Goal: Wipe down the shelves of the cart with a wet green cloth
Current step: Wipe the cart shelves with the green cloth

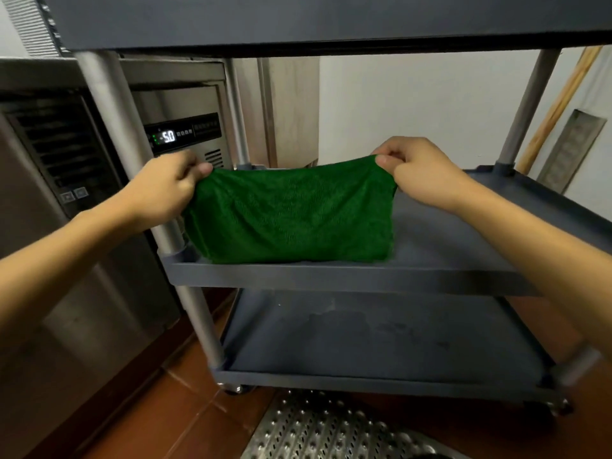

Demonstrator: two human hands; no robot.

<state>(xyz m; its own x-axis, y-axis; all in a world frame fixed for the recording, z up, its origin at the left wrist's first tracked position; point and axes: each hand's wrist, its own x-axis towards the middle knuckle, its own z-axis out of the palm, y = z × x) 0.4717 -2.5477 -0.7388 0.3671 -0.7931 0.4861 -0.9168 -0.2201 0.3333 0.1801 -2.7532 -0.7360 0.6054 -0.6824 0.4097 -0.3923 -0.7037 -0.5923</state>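
A green cloth [288, 213] hangs spread out over the middle shelf [437, 240] of a dark grey cart, its lower edge reaching the shelf's front lip. My left hand [165, 190] pinches the cloth's upper left corner. My right hand [417, 173] pinches the upper right corner. Both hands hold the cloth stretched between them, above the shelf. The bottom shelf [381, 336] shows dull smears. The top shelf [298, 21] fills the upper edge of the view.
A stainless steel fridge [82, 226] with a lit display reading -5.0 stands close on the left of the cart. Silver cart posts [109, 104] rise at the corners. A perforated metal floor grate [324, 425] lies below. A white wall is behind.
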